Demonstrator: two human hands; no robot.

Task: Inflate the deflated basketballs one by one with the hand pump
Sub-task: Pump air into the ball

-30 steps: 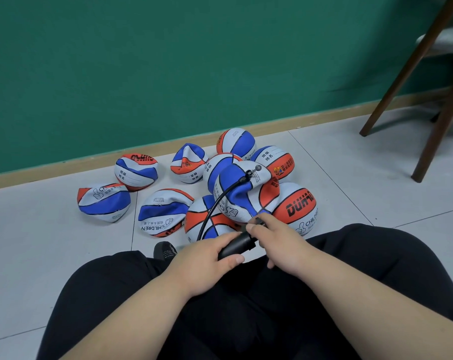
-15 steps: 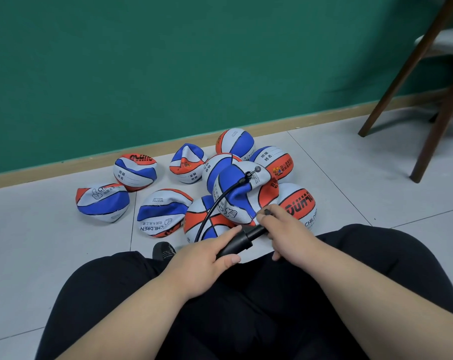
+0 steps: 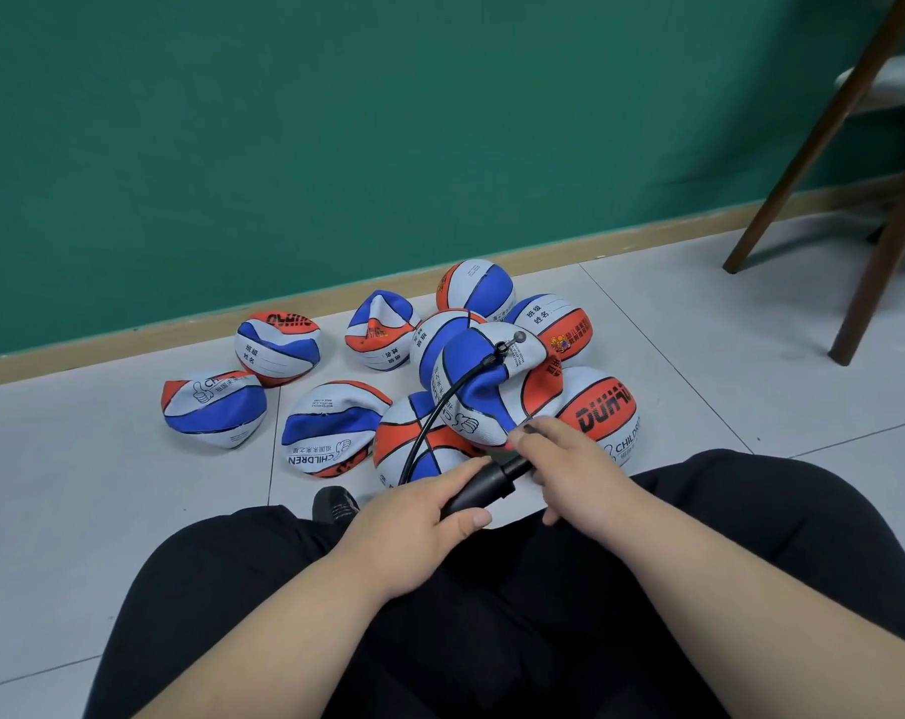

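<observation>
Several deflated red, white and blue basketballs lie in a heap on the grey tiled floor. A black hand pump (image 3: 479, 489) sits just in front of my lap. My left hand (image 3: 414, 516) grips its barrel. My right hand (image 3: 570, 472) is curled round the pump's handle end, which the hand hides. The pump's black hose (image 3: 442, 402) arcs up to the needle stuck in the topmost crumpled ball (image 3: 484, 386). A fuller ball marked DUHAO (image 3: 603, 409) lies right of it, partly behind my right hand.
A green wall with a tan skirting board (image 3: 570, 251) runs behind the balls. Dark wooden chair legs (image 3: 886, 241) stand at the right. My black-trousered legs (image 3: 518, 640) fill the lower view, with a black shoe tip (image 3: 333, 503) by the left knee.
My right hand has drawn the handle out to the right, away from the left hand, so more of the pump shows between them. The left hand and the balls have stayed put.
</observation>
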